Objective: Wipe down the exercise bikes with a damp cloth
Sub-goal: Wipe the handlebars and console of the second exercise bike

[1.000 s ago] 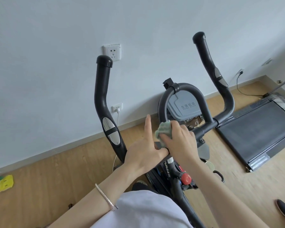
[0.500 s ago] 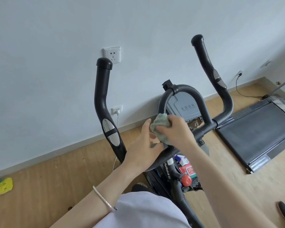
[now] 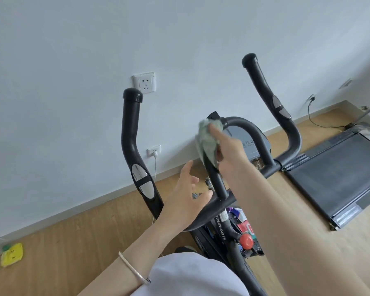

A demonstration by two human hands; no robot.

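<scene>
A black exercise bike (image 3: pixel 222 210) stands in front of me, with two tall handlebar horns and a curved inner loop bar (image 3: pixel 250 129). My right hand (image 3: pixel 226 150) grips a pale green cloth (image 3: pixel 208 142) wrapped round the left side of that loop, near its top. My left hand (image 3: pixel 186 199) hovers just left of the loop's base with fingers spread and relaxed, holding nothing. A grey console (image 3: pixel 252 146) sits behind the loop, partly hidden by my right arm.
A treadmill (image 3: pixel 340 174) lies on the wooden floor to the right, its cable plugged into the wall. A red knob (image 3: pixel 246 241) sits on the bike frame below. Wall sockets (image 3: pixel 144 82) are behind the left horn. A yellow object (image 3: pixel 11 254) lies at the far left.
My right hand has slid the cloth up the left side of the loop bar, from its base to near the top. My left hand has come off the bar and opened.
</scene>
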